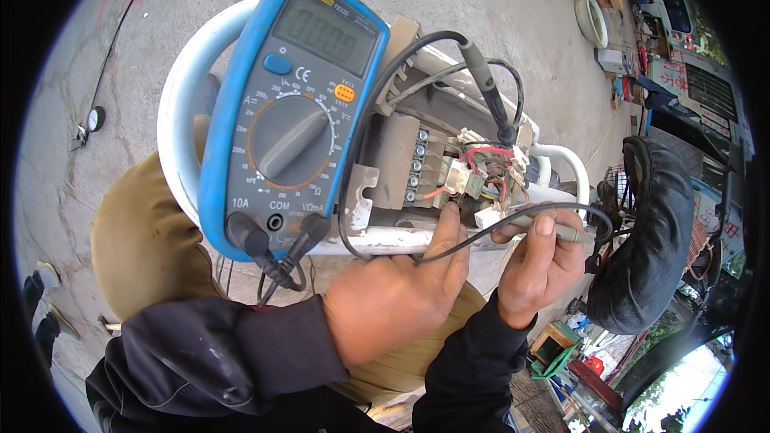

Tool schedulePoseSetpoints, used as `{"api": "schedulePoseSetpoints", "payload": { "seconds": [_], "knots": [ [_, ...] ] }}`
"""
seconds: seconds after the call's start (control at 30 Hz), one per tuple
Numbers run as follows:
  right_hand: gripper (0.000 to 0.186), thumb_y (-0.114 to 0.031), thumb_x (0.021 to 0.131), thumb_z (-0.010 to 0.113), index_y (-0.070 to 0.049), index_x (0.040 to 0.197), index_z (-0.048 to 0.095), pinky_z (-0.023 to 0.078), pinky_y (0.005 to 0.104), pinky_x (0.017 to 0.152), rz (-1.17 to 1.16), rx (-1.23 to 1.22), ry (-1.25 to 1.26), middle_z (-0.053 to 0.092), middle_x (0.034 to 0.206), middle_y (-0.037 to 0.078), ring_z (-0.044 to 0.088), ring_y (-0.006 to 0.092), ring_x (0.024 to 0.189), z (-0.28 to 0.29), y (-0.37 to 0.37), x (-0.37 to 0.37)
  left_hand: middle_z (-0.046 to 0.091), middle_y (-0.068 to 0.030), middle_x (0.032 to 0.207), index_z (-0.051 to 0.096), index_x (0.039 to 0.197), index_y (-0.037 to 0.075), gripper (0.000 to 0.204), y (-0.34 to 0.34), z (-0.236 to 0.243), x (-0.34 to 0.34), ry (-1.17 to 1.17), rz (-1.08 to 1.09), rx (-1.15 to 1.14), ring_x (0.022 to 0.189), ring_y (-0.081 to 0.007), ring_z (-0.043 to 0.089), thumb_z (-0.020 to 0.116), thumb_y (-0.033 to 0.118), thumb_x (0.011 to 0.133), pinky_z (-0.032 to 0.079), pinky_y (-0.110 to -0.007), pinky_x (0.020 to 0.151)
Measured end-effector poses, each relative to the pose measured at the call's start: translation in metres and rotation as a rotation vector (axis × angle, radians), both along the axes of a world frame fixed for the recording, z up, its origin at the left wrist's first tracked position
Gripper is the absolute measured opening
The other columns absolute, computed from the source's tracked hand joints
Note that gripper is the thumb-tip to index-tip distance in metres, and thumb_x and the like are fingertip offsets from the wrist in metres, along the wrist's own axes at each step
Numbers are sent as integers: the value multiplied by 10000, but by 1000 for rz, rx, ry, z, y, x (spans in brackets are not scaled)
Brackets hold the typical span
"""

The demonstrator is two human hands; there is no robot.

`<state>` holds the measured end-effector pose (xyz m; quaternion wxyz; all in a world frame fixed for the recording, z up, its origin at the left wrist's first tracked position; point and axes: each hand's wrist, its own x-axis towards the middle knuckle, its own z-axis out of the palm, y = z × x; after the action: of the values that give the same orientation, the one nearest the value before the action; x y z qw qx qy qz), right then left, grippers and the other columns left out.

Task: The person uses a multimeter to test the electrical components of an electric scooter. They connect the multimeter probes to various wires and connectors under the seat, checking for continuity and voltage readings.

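A blue digital multimeter (293,120) with a grey dial lies on a white-framed electrical unit (561,156). Two black plugs (277,240) sit in its lower sockets. One test probe (487,84) stands tilted with its tip down among the wires (485,162), unheld. My left hand (393,301) stretches its index finger to the edge of the wiring, touching near a white connector (459,179); its thumb is hidden. In my right hand (541,265) a second test probe (568,231) is pinched between thumb and fingers, its tip not clearly visible. The probe's black lead (489,228) crosses past my left fingers.
Left of the wires is a terminal block (415,164) with several screws. A black padded curved object (646,240) stands at right. A gauge on a hose (95,119) lies on the concrete floor at far left. Another person's feet (58,317) show at the left edge.
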<state>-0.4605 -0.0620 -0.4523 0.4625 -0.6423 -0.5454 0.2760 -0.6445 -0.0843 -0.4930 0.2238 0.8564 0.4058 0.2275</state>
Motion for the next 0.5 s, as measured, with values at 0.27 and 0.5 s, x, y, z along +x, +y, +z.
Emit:
{"api": "schedulePoseSetpoints", "payload": {
  "seconds": [0.27, 0.5],
  "knots": [
    [217, -127, 1039, 653, 85, 1085, 657, 547, 299, 615, 74, 71, -43, 713, 862, 164, 670, 178, 662, -7, -7, 4, 706, -231, 1412, 701, 1245, -39, 371, 2, 1, 2, 9, 15, 34, 536, -124, 605, 650, 142, 925, 537, -262, 503],
    [227, -133, 1032, 671, 91, 1062, 669, 544, 295, 626, 76, 97, -104, 719, 890, 167, 666, 176, 659, -13, -9, 9, 709, -222, 1410, 715, 1220, -21, 344, 5, 2, 2, 19, 15, 46, 494, -102, 554, 652, 135, 920, 502, -262, 454]
  ]
}}
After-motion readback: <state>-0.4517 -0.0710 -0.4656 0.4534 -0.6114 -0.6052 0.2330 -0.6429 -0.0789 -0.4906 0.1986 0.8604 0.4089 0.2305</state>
